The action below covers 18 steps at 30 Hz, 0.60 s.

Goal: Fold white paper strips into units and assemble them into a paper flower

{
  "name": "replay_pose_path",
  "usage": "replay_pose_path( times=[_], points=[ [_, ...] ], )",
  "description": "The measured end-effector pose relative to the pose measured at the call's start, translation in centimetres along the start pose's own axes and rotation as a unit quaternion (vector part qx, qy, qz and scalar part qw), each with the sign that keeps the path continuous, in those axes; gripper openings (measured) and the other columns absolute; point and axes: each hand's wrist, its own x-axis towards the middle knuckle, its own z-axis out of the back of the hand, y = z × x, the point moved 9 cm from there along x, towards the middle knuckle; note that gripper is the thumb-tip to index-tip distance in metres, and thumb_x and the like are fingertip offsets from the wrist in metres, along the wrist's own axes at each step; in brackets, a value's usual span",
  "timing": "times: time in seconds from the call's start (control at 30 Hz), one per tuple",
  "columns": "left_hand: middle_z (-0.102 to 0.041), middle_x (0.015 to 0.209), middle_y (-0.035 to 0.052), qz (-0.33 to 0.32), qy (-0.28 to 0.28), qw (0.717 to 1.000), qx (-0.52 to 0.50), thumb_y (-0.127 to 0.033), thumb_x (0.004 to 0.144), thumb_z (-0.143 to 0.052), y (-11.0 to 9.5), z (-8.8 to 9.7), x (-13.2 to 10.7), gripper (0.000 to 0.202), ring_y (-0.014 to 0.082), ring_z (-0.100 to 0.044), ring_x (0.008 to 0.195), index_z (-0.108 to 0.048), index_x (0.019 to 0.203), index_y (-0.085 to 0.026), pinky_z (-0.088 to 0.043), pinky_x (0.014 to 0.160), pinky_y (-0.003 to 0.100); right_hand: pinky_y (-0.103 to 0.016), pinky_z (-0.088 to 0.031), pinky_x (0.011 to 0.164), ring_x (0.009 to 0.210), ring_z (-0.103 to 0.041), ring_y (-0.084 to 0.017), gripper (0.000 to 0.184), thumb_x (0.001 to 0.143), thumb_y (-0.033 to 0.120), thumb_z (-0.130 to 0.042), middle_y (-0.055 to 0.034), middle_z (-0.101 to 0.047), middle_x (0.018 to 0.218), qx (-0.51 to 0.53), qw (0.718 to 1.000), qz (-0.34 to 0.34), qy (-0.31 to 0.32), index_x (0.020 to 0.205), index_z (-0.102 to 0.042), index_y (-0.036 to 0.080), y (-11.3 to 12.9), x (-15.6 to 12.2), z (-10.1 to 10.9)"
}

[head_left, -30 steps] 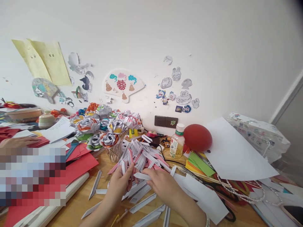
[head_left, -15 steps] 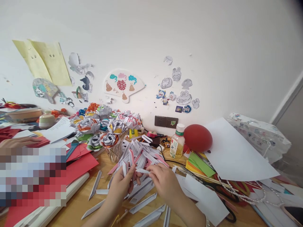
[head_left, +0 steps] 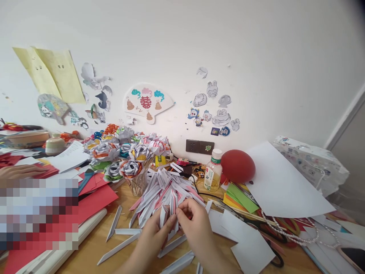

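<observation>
The left hand [head_left: 156, 231] pinches a bundle of narrow, folded white and pink paper strips [head_left: 173, 201], with the thumb pressed on the near side and the other fingers largely hidden. The right hand [head_left: 196, 220] is positioned at the right side of the bundle, its thumb and index fingertip pressed together on the strip edges; the number of strips between them cannot be told. The bundle is held with its ends pointing up, toward the far edge of the light-brown wooden table [head_left: 85, 262], directly in front of a heap of similar folded paper strips [head_left: 155, 188]. Loose white folded paper strips [head_left: 114, 223] lie to the left of the hands. Behind the heap's left side, multicoloured folded-paper flowers [head_left: 131, 168] extend toward the far edge. Near the far edge, right of the heap, a clear plastic bottle with a white cap [head_left: 212, 178] stands upright just beside a round red balloon [head_left: 238, 166]. Rectangular white paper sheets [head_left: 253, 245] lie right of the right hand. Toward the left edge, another person's hand [head_left: 19, 170] rests by flat red paper sheets [head_left: 98, 201].
</observation>
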Motion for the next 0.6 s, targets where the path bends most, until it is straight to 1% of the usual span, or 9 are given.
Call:
replay_pose_path(
  times=[0.07,0.1,0.17,0.2,0.27,0.33,0.43,0.5,0.6],
  points=[
    [-0.050,0.046,-0.0057,0.012,0.025,0.999,-0.022,-0.057,0.070,-0.054,0.1,-0.5,0.1,0.040,0.0044,-0.033,0.032,-0.045,0.067,-0.019,-0.023,0.032,0.016,-0.023,-0.038,0.046,0.045,-0.049,-0.011,0.011,0.073,0.024,-0.049,0.0047,-0.048,0.054,0.021,0.999,-0.015,0.047,0.064,-0.046,0.019,-0.5,0.3,-0.5],
    [-0.052,0.045,-0.0053,0.022,0.049,0.998,-0.039,-0.057,0.070,-0.054,0.1,-0.9,0.0,0.040,0.0044,-0.033,0.031,-0.045,0.068,-0.019,-0.022,0.032,0.016,-0.022,-0.038,0.046,0.044,-0.049,-0.011,0.012,0.073,0.025,-0.051,0.0051,-0.048,0.054,0.037,0.996,-0.014,0.074,0.064,-0.045,0.019,-0.5,0.4,-0.6],
    [-0.057,0.047,-0.0034,0.048,0.109,0.989,-0.084,-0.058,0.069,-0.055,-0.1,-2.0,-0.2,0.040,0.0051,-0.036,0.029,-0.045,0.072,-0.019,-0.020,0.030,0.016,-0.022,-0.040,0.052,0.051,-0.051,-0.011,0.015,0.071,0.027,-0.058,0.0041,-0.050,0.057,0.077,0.989,-0.001,0.125,0.066,-0.048,0.018,-0.2,0.8,-0.6],
    [-0.059,0.049,-0.0025,0.061,0.138,0.983,-0.107,-0.057,0.068,-0.057,-0.2,-2.5,-0.4,0.041,0.0057,-0.038,0.029,-0.045,0.074,-0.019,-0.019,0.030,0.016,-0.022,-0.040,0.056,0.057,-0.052,-0.011,0.016,0.069,0.029,-0.062,0.0034,-0.052,0.062,0.101,0.984,0.007,0.147,0.071,-0.051,0.017,0.0,0.9,-0.5],
    [-0.060,0.051,-0.0021,0.082,0.185,0.969,-0.140,-0.056,0.066,-0.059,-0.4,-3.4,-0.8,0.042,0.0067,-0.042,0.030,-0.046,0.077,-0.019,-0.017,0.029,0.016,-0.021,-0.039,0.057,0.059,-0.051,-0.010,0.029,0.070,0.036,-0.065,0.0034,-0.051,0.065,0.158,0.968,0.000,0.194,0.087,-0.054,0.016,0.3,1.0,-0.6],
    [-0.059,0.049,-0.0023,0.095,0.219,0.960,-0.147,-0.056,0.065,-0.060,-0.3,-4.1,-1.1,0.043,0.0076,-0.045,0.030,-0.046,0.078,-0.018,-0.018,0.028,0.016,-0.020,-0.036,0.053,0.055,-0.047,-0.008,0.036,0.070,0.043,-0.064,0.0041,-0.049,0.062,0.195,0.953,-0.006,0.232,0.090,-0.053,0.015,0.4,0.8,-0.9],
    [-0.058,0.048,-0.0026,0.089,0.234,0.957,-0.145,-0.058,0.064,-0.060,-0.1,-4.4,-1.2,0.043,0.0076,-0.045,0.031,-0.047,0.076,-0.018,-0.020,0.028,0.016,-0.019,-0.035,0.052,0.053,-0.044,-0.007,0.032,0.072,0.044,-0.063,0.0041,-0.048,0.061,0.205,0.946,0.018,0.250,0.081,-0.052,0.015,0.8,0.5,-1.1],
    [-0.058,0.048,-0.0032,0.082,0.229,0.959,-0.143,-0.058,0.066,-0.059,0.2,-4.4,-1.0,0.042,0.0054,-0.041,0.028,-0.047,0.074,-0.018,-0.018,0.028,0.015,-0.020,-0.036,0.054,0.055,-0.044,-0.008,0.030,0.075,0.043,-0.060,0.0041,-0.048,0.063,0.197,0.947,0.037,0.250,0.080,-0.050,0.015,1.1,0.5,-1.1],
    [-0.054,0.044,-0.0052,0.084,0.202,0.968,-0.122,-0.058,0.064,-0.060,0.7,-3.9,-0.6,0.043,0.0039,-0.035,0.026,-0.045,0.071,-0.018,-0.017,0.028,0.015,-0.020,-0.037,0.055,0.058,-0.045,-0.009,0.026,0.077,0.041,-0.058,0.0043,-0.046,0.063,0.131,0.961,0.069,0.235,0.076,-0.050,0.016,1.4,0.5,-0.8]
  ],
)
